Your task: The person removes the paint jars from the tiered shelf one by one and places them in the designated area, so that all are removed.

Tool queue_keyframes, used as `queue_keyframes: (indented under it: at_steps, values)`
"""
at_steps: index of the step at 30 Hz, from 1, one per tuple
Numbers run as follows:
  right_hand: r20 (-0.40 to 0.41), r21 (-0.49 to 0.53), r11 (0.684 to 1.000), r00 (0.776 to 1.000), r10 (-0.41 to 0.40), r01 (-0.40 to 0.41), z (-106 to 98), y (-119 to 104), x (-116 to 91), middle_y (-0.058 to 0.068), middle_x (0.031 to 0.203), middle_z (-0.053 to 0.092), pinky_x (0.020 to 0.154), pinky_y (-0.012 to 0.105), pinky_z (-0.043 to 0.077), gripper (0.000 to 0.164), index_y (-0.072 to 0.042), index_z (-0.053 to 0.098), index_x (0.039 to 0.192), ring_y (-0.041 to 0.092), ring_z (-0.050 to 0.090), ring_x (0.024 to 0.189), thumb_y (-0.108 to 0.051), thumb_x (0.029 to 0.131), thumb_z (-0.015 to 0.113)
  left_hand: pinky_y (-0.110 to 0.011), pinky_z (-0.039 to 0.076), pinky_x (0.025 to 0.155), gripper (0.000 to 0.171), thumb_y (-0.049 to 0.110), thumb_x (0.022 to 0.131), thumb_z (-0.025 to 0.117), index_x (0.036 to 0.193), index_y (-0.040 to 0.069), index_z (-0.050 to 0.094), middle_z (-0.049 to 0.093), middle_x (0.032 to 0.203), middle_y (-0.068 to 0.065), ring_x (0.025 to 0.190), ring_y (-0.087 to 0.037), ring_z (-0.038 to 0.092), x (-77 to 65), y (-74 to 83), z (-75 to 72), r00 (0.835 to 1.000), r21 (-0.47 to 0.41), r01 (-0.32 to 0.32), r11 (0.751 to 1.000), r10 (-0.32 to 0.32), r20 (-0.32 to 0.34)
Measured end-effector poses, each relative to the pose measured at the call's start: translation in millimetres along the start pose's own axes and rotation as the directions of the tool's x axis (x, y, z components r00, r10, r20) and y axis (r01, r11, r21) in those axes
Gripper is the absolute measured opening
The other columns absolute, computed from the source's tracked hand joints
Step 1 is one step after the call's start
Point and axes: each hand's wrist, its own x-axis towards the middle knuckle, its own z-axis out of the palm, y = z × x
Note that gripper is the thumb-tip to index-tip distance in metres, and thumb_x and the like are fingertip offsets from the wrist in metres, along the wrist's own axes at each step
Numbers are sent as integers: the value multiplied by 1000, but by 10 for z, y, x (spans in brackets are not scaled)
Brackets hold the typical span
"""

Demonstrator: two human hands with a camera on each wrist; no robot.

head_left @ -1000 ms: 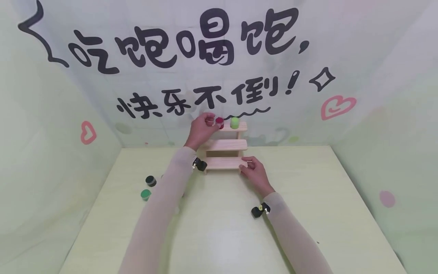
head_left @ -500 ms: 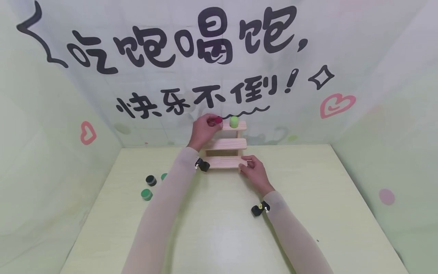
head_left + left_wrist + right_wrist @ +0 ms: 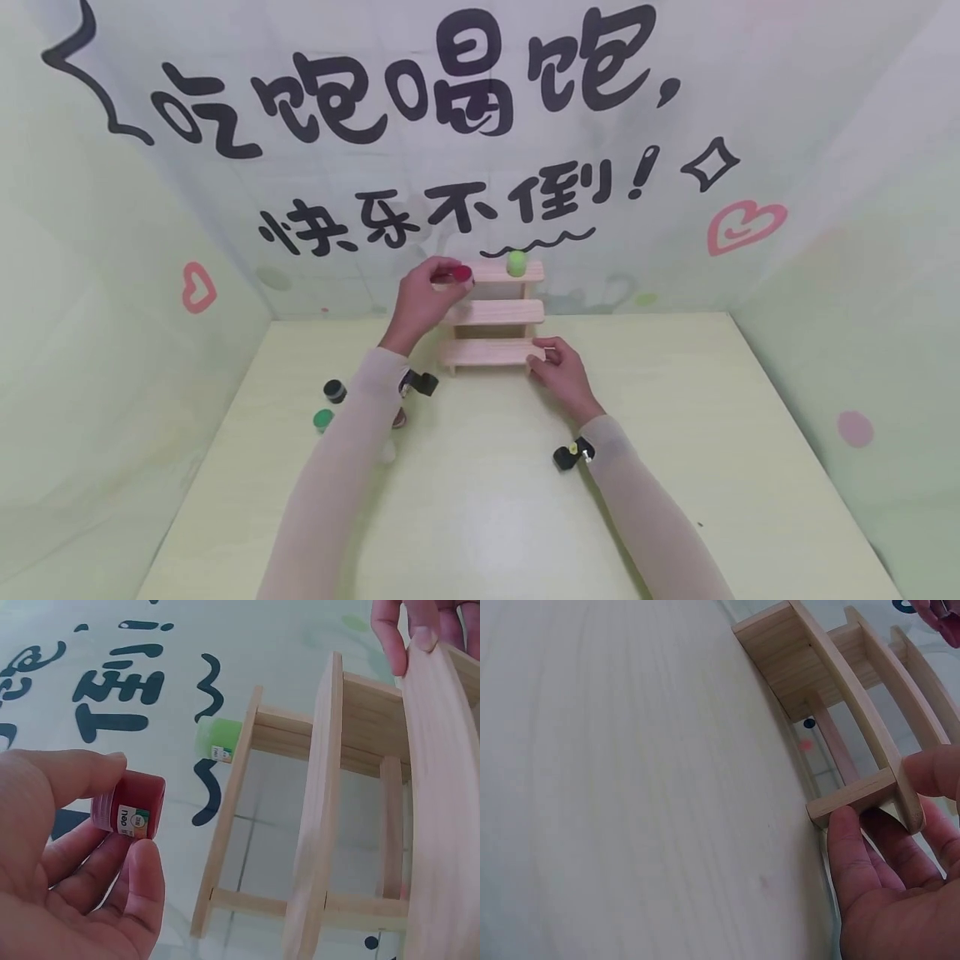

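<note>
My left hand (image 3: 422, 302) pinches a small red paint jar (image 3: 141, 804) between thumb and fingers, in front of the left end of the top step. A three-step wooden display stand (image 3: 495, 312) is at the back of the table. On its top step, toward the right, sits a light green paint jar (image 3: 517, 264). My right hand (image 3: 567, 380) grips the right end of the bottom step. In the right wrist view its thumb lies on the step board (image 3: 855, 691) and the fingers are below, by the leg.
Left of the left forearm, a black-lidded jar (image 3: 334, 391) and a green-lidded jar (image 3: 323, 420) stand on the pale table (image 3: 480, 500). A dark reddish jar (image 3: 400, 418) shows partly behind the sleeve. A printed cloth backdrop (image 3: 360, 167) rises behind the stand.
The left hand has closed round the red jar and moved it left and toward me, away from its place beside the light green jar. My right hand keeps its grip on the stand.
</note>
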Motion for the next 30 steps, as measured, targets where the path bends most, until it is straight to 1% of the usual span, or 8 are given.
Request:
queue_keyframes:
  at_steps: [4, 8, 11, 14, 16, 23, 26, 30]
  values:
    - [7, 4, 1000, 1000, 6, -6, 7, 1, 14, 13, 99, 75, 89, 31, 64, 40, -8, 62, 137, 14, 74, 87, -15, 100, 74, -40, 59, 88, 41, 34, 91, 84, 125, 18, 69, 73, 114, 1, 110, -22, 68, -204, -45, -126, 999, -10, -52, 999, 52, -6]
    - [12, 2, 1000, 1000, 9, -9, -3, -5, 10, 14, 106, 76, 87, 28, 64, 40, -8, 62, 138, 13, 74, 87, -16, 100, 74, -32, 60, 83, 43, 31, 92, 84, 128, 14, 68, 73, 115, -2, 112, -28, 68, -419, -106, -233, 995, -18, -98, 995, 98, 3]
    - [8, -6, 1000, 1000, 1, -1, -9, 4, 16, 18, 109, 77, 83, 23, 63, 40, -8, 62, 137, 12, 74, 85, -15, 100, 74, -26, 59, 80, 44, 30, 92, 84, 129, 13, 67, 74, 116, -3, 111, -25, 68, -586, -155, -295, 993, -6, -115, 993, 115, 10]
    - [10, -6, 1000, 1000, -3, 3, -9, 17, 28, 22, 113, 76, 82, 22, 62, 40, -9, 62, 137, 12, 73, 85, -16, 99, 74, -22, 59, 79, 44, 32, 92, 84, 129, 16, 67, 73, 118, -1, 110, -19, 67, -749, -223, -363, 996, 12, -90, 996, 90, 17]
    - [18, -2, 1000, 1000, -1, 1, -7, 28, 36, 24, 115, 75, 82, 22, 62, 40, -9, 62, 137, 13, 73, 86, -17, 100, 74, -20, 59, 79, 44, 34, 92, 84, 129, 17, 67, 73, 120, -1, 111, -18, 66, -854, -285, -416, 998, 22, -68, 997, 67, 18]
    - [33, -10, 1000, 999, 5, -5, -19, 32, 32, 22, 117, 76, 84, 21, 62, 41, -11, 61, 139, 17, 75, 89, -19, 100, 74, -18, 59, 77, 46, 38, 92, 83, 130, 16, 68, 73, 123, -3, 112, -19, 67, -1196, -539, -662, 999, 71, -23, 997, 25, -25]
    - [29, -11, 1000, 1000, -4, 4, -30, 20, 37, 21, 115, 76, 82, 21, 61, 41, -11, 62, 138, 16, 74, 88, -18, 100, 74, -18, 59, 78, 46, 37, 93, 83, 130, 16, 67, 73, 123, -3, 112, -21, 67, -1328, -647, -778, 999, 74, -7, 997, 10, -49]
    - [27, -18, 1000, 1000, -2, 2, -37, 16, 51, 19, 109, 77, 78, 19, 59, 40, -11, 63, 137, 13, 72, 84, -18, 99, 75, -18, 59, 75, 44, 35, 93, 83, 130, 17, 67, 74, 121, -2, 105, -24, 69, -1521, -799, -894, 998, 97, 34, 995, -28, -64]
